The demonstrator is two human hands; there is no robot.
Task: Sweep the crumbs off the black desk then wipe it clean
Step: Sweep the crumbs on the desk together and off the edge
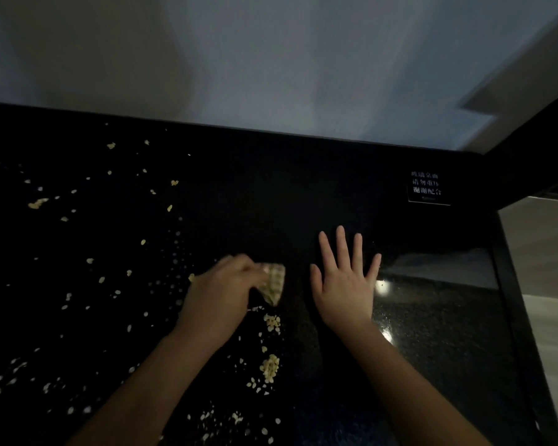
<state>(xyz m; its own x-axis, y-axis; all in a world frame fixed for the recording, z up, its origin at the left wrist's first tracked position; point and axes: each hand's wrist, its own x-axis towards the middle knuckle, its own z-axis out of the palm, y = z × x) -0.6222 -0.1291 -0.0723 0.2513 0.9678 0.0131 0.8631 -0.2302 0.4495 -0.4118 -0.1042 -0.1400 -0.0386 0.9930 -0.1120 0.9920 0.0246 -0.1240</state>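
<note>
The black desk (287, 188) fills the lower frame and is glossy. Pale yellow crumbs (270, 368) lie scattered over its left half and in small heaps near the middle front. My left hand (221, 292) grips a folded pale checked cloth (273, 283), whose corner sticks out to the right of my fingers, low over the desk near the middle. My right hand (345, 284) lies flat on the desk just right of the cloth, fingers straight and spread.
A small sign with white characters (427, 187) sits on the desk at the back right. A pale wall (271, 59) runs behind the desk. The desk's right edge (509, 268) borders a light floor.
</note>
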